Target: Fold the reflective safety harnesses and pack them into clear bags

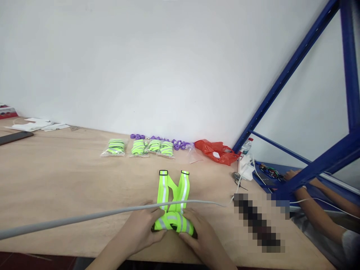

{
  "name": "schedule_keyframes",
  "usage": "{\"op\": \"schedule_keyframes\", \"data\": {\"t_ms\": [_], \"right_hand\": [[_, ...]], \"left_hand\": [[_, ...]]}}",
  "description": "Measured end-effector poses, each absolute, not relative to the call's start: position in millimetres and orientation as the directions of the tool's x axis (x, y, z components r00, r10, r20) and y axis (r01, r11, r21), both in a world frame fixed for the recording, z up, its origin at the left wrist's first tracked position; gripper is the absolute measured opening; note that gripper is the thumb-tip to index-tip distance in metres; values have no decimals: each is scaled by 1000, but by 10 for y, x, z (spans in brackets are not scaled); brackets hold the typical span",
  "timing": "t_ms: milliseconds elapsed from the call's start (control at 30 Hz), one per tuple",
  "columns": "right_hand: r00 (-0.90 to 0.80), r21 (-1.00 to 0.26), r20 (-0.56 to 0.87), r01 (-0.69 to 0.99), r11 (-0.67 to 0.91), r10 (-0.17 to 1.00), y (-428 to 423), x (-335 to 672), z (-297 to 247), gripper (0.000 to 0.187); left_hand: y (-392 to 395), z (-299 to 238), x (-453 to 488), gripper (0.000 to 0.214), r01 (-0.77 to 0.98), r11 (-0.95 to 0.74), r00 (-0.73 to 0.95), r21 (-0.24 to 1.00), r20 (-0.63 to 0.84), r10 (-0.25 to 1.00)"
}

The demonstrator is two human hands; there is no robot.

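Observation:
A neon-yellow reflective vest (pixel 174 221) with silver stripes lies near the table's front edge, its lower part rolled into a bundle. My left hand (pixel 143 228) grips the left end of the roll, thumb in front and fingers behind. On the right end, my right hand (pixel 198 230) holds it the same way. Two straps (pixel 184 187) with black buckles stretch flat away from the roll toward the wall. A grey cable (pixel 112 213) crosses the view in front of the straps.
Several clear bags with folded yellow straps (pixel 116 146) sit toward the wall, before purple round pieces (pixel 137 136). A red plastic bag (pixel 216 152) and a bottle (pixel 246 145) stand right, by a blue metal frame (pixel 287 75). Another person's arms (pixel 317 210) are beyond it. A dark flat device (pixel 15 137) lies left.

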State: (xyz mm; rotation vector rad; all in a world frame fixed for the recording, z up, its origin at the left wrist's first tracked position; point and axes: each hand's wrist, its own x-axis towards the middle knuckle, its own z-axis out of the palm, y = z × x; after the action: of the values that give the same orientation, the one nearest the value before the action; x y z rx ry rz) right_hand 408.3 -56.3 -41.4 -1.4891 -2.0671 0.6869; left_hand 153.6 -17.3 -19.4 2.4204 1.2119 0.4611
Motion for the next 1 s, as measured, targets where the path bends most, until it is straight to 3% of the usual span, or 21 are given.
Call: {"op": "schedule_keyframes", "data": {"t_ms": [367, 533, 1000], "right_hand": [[-275, -668, 112, 691, 277, 955, -554, 4046, -323, 26], [-280, -673, 94, 689, 268, 955, -540, 4040, -295, 22], [-269, -720, 52, 657, 223, 962, -509, 4018, -150, 31]], "left_hand": [[-143, -49, 1525, 25, 649, -493, 581, 579, 41, 813], [-113, -42, 1509, 29, 588, -498, 593, 637, 79, 801], [-104, 36, 1507, 31, 622, -479, 579, 619, 49, 814]]}}
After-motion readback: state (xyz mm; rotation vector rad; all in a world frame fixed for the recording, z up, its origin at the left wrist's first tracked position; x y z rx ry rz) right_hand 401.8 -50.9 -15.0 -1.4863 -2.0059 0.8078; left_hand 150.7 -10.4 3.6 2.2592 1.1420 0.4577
